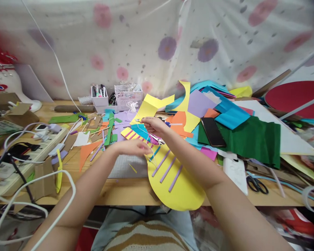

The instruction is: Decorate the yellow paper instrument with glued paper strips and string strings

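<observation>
Two bare forearms reach forward from a brown-and-cream striped top [143, 237], the worker's own, at the near edge. Beyond it we see a rounded yellow sheet [170, 198], its near end overhanging the front edge of the wooden table [125, 198]; narrow purple strips [168, 169] lie slantwise across it. To the right, black-handled scissors [256, 184] rest beside a white slab-shaped object [234, 172]. The left hand [137, 147] hovers over the far part of the sheet, its fingers narrowly spaced; white thread [154, 156] runs by the fingertips, but we cannot tell whether they grip it. Just beyond, a magenta-handled tool [154, 139] lies between the two hands. The right hand [154, 126] is farther forward, fingers bunched; we cannot make out what, if anything, is pinched there. To its right, a dark phone [213, 131] rests on a dark green sheet [251, 139]. Farther back we note a small heap of white string [132, 106], then a white box of pens [99, 98], and finally a flower-printed curtain [146, 42].
</observation>
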### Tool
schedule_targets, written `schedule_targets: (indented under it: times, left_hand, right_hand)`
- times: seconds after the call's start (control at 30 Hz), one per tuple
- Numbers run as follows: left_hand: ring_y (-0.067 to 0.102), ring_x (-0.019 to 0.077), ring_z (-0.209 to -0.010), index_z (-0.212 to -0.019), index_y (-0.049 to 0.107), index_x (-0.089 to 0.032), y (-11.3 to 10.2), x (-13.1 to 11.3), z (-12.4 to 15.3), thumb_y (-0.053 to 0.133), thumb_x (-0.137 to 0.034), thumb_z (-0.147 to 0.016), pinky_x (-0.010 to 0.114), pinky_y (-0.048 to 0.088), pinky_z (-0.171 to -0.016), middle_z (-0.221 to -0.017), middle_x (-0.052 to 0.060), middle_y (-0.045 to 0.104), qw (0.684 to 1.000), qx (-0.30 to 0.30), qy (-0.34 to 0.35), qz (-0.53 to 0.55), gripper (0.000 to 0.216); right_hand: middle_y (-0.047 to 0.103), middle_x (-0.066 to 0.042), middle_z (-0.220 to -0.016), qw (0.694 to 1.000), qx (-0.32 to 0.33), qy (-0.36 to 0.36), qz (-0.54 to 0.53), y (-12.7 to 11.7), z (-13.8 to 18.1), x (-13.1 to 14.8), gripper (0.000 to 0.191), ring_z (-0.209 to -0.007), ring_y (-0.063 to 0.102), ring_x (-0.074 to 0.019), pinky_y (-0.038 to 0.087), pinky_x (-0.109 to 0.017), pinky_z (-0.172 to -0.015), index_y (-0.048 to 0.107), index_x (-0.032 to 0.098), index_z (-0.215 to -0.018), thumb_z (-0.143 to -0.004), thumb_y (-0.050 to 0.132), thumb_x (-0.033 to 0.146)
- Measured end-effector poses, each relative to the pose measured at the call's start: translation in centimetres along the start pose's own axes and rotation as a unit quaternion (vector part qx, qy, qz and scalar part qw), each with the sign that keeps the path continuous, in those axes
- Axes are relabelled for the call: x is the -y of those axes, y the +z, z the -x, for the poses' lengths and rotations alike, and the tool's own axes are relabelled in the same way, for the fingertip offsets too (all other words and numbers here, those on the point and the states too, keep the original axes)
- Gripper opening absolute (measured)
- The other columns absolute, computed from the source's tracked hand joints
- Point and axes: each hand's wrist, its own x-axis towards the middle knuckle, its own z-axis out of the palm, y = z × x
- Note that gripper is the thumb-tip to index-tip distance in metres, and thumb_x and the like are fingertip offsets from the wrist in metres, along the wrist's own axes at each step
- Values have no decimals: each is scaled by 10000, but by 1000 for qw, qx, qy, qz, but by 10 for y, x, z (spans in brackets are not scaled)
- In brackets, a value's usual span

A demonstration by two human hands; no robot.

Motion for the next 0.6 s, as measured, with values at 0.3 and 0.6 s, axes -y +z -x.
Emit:
schedule_targets:
  times: [0.3, 0.6]
  left_hand:
    - [193, 14, -299, -676, 452, -141, -57, -3, -33, 452, -205, -911, 99, 129, -285, -436, -96, 238, 788, -214, 96, 569, 244]
    - [154, 19, -319, -661, 404, -154, -140, 7, -8, 329, -140, -946, 104, 113, -309, -384, -98, 236, 688, -330, 160, 626, 295]
  right_hand:
    - [417, 54, -576, 927, 180, -33, 328, -25, 64, 7, 226, -494, 331, -41, 252, -185, -458, 560, 135, -718, -772, 593, 352]
    - [589, -41, -765, 886, 253, 29, 387, -103, 146, 14, 340, -732, 523, -112, 399, -244, -703, 607, 115, -789, -815, 554, 451]
